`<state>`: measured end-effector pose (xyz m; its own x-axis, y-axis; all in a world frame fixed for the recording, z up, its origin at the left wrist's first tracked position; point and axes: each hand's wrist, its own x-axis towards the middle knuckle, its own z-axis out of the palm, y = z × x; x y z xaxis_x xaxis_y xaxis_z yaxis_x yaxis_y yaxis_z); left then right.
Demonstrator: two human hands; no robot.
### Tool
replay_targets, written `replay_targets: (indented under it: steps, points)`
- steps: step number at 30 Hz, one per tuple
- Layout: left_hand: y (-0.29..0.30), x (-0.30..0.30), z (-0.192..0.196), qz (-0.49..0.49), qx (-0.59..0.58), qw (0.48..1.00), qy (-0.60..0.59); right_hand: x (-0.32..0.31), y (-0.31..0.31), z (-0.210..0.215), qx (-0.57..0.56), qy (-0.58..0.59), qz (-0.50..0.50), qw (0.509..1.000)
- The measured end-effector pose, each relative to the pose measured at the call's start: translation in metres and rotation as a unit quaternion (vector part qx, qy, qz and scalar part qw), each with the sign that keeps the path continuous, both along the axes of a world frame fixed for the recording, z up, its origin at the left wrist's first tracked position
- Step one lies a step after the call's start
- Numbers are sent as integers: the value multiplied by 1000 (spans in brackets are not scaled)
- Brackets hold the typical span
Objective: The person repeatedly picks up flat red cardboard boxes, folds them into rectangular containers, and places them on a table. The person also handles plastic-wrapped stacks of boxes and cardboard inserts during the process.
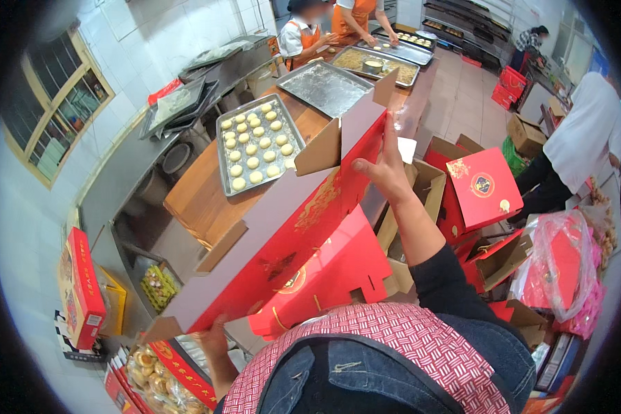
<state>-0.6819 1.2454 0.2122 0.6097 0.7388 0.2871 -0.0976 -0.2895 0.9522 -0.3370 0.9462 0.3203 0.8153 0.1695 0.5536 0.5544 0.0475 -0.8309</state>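
Across my front slants a partly folded red cardboard gift box (269,272) with gold patterns, a greyish-white inside and brown flaps standing out. At its far upper end my right hand (388,169) grips the red wall, thumb apart from the fingers. Low on the left, my left hand (212,339) is closed on the near end; part of its fingers is hidden by the cardboard. A second red panel with a gold round emblem (324,265) hangs below the long wall, close to my checked apron (366,331). Whether it belongs to the same sheet I cannot tell.
Beyond the box, a wooden table (193,207) bears a tray (222,162) of round pale dough pieces and a floury metal tray (324,86). Red boxes (486,186) crowd the right. Bagged pastries (152,379) lie lower left. Several people work farther off.
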Motion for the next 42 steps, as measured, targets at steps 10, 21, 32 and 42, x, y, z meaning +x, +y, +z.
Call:
replay_targets:
  steps: [10,21,32,42]
  points:
    - [-53,-4,0,-49,-140,988,-49,-22,-23,-39,-88,-89,-228,966]
    - [55,105,42,-109,-56,984,-130,-64,-124,14,-93,155,113,977]
    - [-138,135,98,-323,324,884,-96,-185,2,10,-134,-24,155,979]
    - [-86,31,65,30,-87,996,-9,-157,88,-7,-130,-88,341,927]
